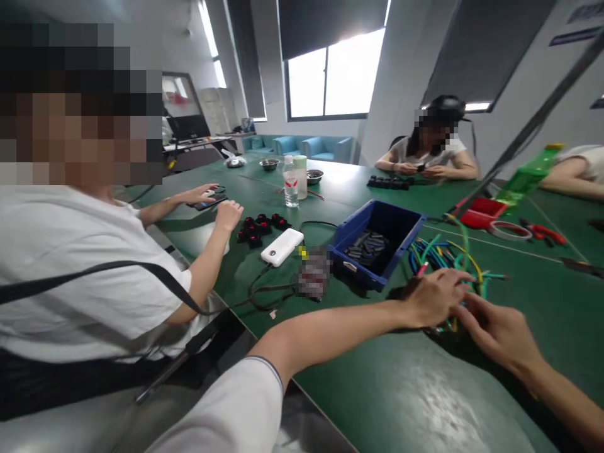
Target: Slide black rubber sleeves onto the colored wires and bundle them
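Note:
A tangle of green, blue and yellow wires (446, 251) lies on the green table to the right of a blue bin (401, 251). My left hand (436, 297) rests over the near part of the wires, fingers bent and pointing right; what lies under its fingertips is hidden. Touching or nearly touching it from the right is my right hand (503, 327), its fingers reaching in at the near edge of the wires, thumb apart. Whether either hand grips a wire cannot be made out. Dark small parts (367, 247) fill the bottom of the bin.
Left of the bin are a white power bank (282, 247), cables and black-red parts (262, 228). Bottles (291, 182) stand farther back. A red tray (481, 212), tape roll (509, 230) and red-handled pliers (547, 234) lie right. People sit at left, across and far right.

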The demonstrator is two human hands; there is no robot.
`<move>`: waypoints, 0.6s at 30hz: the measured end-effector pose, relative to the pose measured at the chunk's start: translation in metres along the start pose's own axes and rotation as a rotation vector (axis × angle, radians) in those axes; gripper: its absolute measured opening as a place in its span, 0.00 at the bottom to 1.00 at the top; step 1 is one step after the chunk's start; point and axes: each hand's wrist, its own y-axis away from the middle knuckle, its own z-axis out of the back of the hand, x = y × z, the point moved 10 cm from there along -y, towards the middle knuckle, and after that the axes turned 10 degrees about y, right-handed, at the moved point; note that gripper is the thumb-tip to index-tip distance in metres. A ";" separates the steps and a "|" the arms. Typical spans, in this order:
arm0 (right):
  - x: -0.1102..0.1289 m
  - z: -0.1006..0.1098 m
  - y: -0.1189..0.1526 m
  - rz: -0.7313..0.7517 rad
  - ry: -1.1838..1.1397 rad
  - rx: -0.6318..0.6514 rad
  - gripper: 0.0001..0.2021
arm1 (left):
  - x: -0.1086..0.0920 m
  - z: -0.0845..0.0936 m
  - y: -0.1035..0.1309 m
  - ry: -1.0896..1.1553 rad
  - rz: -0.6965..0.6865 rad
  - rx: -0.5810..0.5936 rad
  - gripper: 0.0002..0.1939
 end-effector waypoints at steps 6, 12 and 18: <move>-0.014 -0.014 0.001 0.009 0.018 0.100 0.11 | 0.013 -0.002 -0.007 0.135 0.029 0.013 0.15; 0.019 0.001 -0.009 -0.171 0.045 0.201 0.09 | -0.005 0.027 0.003 0.239 0.077 -0.143 0.11; -0.008 0.009 -0.017 -0.455 -0.230 0.072 0.10 | 0.000 0.016 0.002 0.249 0.053 -0.074 0.21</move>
